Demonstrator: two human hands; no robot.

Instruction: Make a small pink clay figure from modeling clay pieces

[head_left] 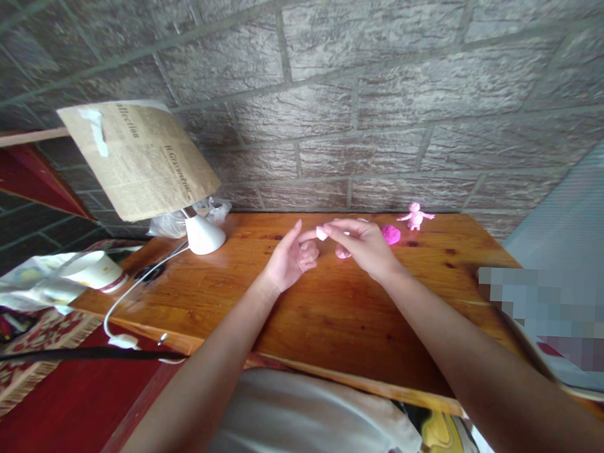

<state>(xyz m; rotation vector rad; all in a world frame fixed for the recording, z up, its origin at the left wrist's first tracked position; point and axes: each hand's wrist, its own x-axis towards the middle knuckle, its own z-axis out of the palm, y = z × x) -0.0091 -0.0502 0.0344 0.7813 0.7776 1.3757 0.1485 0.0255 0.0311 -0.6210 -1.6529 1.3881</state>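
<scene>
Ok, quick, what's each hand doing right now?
Left hand: partly open, thumb raised, index finger out to the small pale piece, other fingers curled.
Right hand: closed, pinching that piece in its fingertips.

Both forearms stretched forward, left hand (295, 256) palm up, right fingers (339, 233) pinched.

A home is suggested by the shaded lamp (205, 235) left of the hands and the fringed, patterned rug (51, 342) seen farther left, below.
</scene>
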